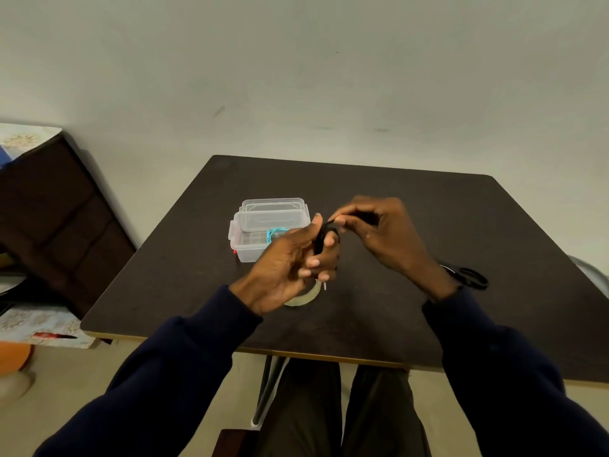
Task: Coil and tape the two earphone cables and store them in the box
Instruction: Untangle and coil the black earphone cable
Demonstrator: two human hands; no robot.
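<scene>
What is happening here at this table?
A person sits at a dark table, coiling a black earphone cable. The left hand grips the coil and the right hand pinches the cable at its top. A turquoise cable already lies in the open clear box. A tape roll and scissors lie on the table.

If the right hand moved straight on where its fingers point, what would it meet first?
Probably the left hand, gripping the black cable that the right hand pinches; the clear box lies beyond, though depth is unclear.
</scene>
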